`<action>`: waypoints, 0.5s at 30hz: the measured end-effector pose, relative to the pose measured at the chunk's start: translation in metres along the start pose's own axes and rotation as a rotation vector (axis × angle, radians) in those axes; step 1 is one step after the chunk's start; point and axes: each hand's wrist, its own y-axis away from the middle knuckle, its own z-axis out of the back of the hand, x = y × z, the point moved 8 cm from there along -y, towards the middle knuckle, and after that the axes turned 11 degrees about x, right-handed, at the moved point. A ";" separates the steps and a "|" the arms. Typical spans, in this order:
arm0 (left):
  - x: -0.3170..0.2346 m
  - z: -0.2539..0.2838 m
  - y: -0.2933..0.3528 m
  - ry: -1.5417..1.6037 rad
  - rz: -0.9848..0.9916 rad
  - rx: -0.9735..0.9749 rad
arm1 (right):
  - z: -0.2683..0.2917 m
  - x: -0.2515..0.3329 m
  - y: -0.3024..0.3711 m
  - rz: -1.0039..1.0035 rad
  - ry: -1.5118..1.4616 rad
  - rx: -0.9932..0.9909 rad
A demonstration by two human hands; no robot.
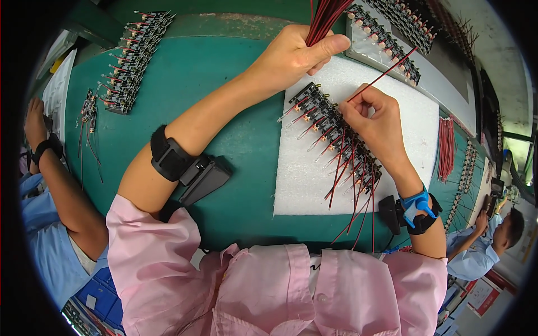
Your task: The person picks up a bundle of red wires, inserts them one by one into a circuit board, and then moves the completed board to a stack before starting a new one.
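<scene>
My left hand [300,56] is raised at the far side of the table, closed around a bundle of thin dark red and black wires [329,22]. In front of me, a slanting row of small black circuit boards [319,115] lies on a white foam sheet [412,106]. Red and black wires trail from the boards at the row's near end. Just over the row, my right hand [374,117] pinches a single red-and-black wire [389,68], which slants up and away to the right. The wire's lower end is hidden by my fingers.
On the green table [235,61], another row of boards [140,61] lies far left, beside a small wired board [88,112]. More boards [381,39] sit on a grey block at the back right. A red wire bundle [446,148] lies right of the foam. People sit at both sides.
</scene>
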 end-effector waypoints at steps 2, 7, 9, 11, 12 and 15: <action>0.000 0.000 0.000 0.015 -0.010 -0.005 | 0.000 0.001 0.000 0.001 0.000 0.001; 0.007 0.007 0.002 0.010 0.031 -0.058 | -0.001 0.000 0.001 -0.007 -0.044 -0.001; 0.006 0.007 0.002 0.004 0.033 -0.061 | -0.001 -0.001 0.001 -0.007 -0.024 -0.010; 0.006 0.007 0.002 -0.009 0.039 -0.063 | -0.001 -0.001 0.001 -0.016 -0.022 -0.010; 0.005 0.007 0.002 -0.009 0.038 -0.065 | -0.001 -0.002 0.001 -0.026 -0.022 -0.012; 0.003 0.005 0.002 -0.007 0.025 -0.055 | -0.001 -0.003 0.001 -0.033 -0.020 -0.011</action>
